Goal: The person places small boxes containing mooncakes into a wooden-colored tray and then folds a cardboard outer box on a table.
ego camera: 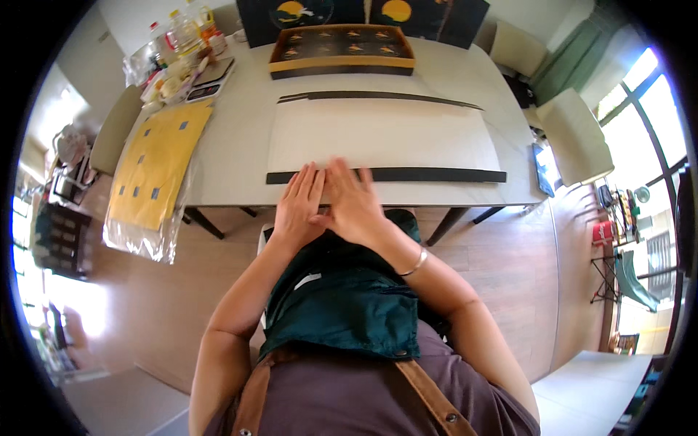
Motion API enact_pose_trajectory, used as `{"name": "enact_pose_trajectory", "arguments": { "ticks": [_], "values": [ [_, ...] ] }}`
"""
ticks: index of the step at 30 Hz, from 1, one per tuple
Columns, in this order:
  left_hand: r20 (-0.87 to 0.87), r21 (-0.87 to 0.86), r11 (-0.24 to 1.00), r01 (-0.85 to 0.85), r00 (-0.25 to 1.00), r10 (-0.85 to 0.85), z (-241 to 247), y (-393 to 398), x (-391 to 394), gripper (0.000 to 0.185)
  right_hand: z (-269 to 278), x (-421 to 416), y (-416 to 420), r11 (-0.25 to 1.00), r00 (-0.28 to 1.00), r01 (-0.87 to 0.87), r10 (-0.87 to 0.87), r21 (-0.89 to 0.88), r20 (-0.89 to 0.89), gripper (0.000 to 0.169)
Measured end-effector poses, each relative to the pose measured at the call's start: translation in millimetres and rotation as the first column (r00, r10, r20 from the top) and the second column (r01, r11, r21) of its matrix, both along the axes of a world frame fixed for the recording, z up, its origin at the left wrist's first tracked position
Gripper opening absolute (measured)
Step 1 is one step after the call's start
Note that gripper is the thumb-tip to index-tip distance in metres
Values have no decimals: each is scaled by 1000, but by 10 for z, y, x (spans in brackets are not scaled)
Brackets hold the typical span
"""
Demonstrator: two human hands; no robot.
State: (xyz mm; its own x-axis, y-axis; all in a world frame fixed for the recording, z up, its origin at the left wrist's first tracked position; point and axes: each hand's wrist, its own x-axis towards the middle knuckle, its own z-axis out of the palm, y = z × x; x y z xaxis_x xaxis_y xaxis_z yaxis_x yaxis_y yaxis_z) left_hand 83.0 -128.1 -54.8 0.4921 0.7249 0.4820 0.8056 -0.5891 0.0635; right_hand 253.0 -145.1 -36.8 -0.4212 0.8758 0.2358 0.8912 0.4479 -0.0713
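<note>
A wide white sheet [381, 136] lies on the table before me, with a black strip [436, 175] along its near edge and thin black strips [381, 96] along its far edge. My left hand [300, 204] lies flat at the left part of the near strip, fingers straight and pointing away from me. Beside it is my right hand [351, 204], slightly blurred, its fingers over the same strip and its thumb near the left hand. A silvery bangle [417, 262] is on the right wrist. Neither hand grasps anything.
An open black and gold box [342, 71] stands at the table's far side, before dark panels with yellow discs. At the left are a kitchen scale [204, 91], bottles [185, 41] and yellow sheets in clear plastic [158, 163]. A phone [542, 169] lies at the right edge.
</note>
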Motion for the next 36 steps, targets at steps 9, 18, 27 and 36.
{"name": "enact_pose_trajectory", "arguments": {
  "ticks": [9, 18, 27, 36],
  "values": [
    [42, -9, 1000, -6, 999, 7, 60, -38, -14, 92, 54, 569, -204, 987, 993, 94, -84, 130, -81, 115],
    [8, 1, 999, -37, 999, 37, 22, -27, -35, 96, 153, 1769, -433, 896, 900, 436, -435, -83, 31, 117],
    [-3, -90, 995, -45, 999, 45, 213, -47, 68, 84, 379, 1816, -339, 614, 627, 778, -743, -132, 235, 121],
    [21, 16, 999, -50, 999, 50, 2, 18, -23, 64, 15, -134, -48, 983, 960, -85, 124, 161, -251, 114]
  ]
}}
